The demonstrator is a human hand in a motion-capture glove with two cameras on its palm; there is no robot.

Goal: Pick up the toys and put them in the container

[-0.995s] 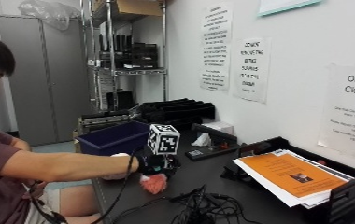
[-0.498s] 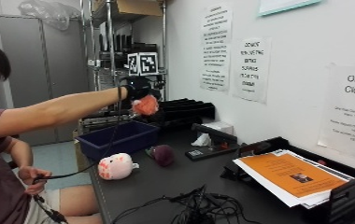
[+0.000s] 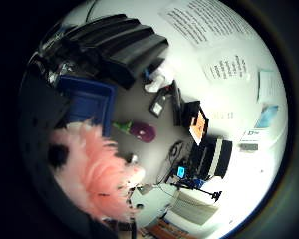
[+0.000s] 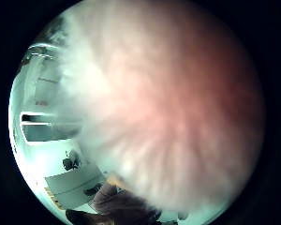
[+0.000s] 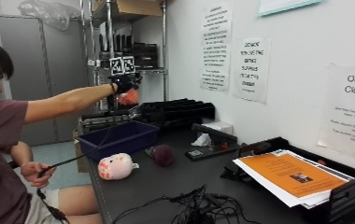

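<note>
While the fluffy pink toy (image 5: 128, 97) sat gripped in your gloved right hand (image 5: 124, 84), you held it high above the blue bin (image 5: 118, 139); a pink-spotted plush (image 5: 115, 166) and purple toy (image 5: 162, 154) lay on the table (image 5: 165, 186) beside it.

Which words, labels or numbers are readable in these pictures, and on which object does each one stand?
"One-S" and "Clean E", cut off by the picture's edge: on the white wall sheet above the orange paper.
Two other wall notices: print too blurred to read.
Orange paper, toys and blue container: no readable text.
</note>
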